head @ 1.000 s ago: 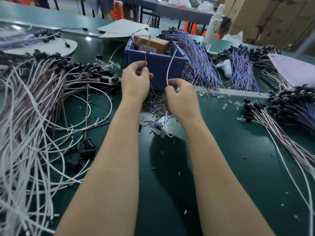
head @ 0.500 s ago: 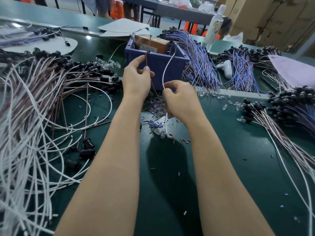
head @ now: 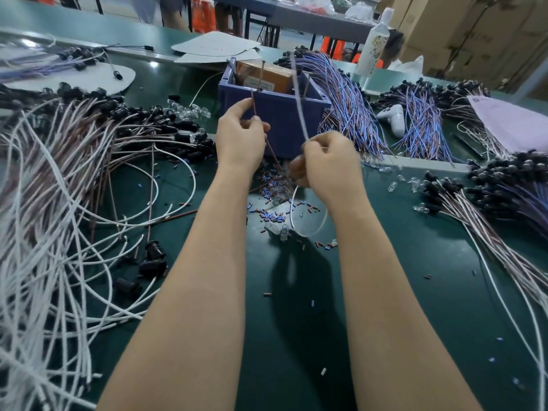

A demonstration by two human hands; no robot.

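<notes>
Brown wire [head: 253, 105]: pinched thumb-to-forefinger in L hand [head: 240, 137], axis near upright. White wire [head: 300, 105]: pinched in R hand [head: 327, 161], rose alongside to the right, not touching. Both in front of blue bin [head: 281, 123].

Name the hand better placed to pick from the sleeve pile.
Likely right: the right hand, pinching the white wire, sits nearest the sleeve pile; the left hand holds the brown wire higher.

Both bare forearms [head: 207, 262] stretch away from the near side; the left hand [head: 240, 140] and the right hand [head: 329, 161] sit close together, fingers curled into pinches.
</notes>
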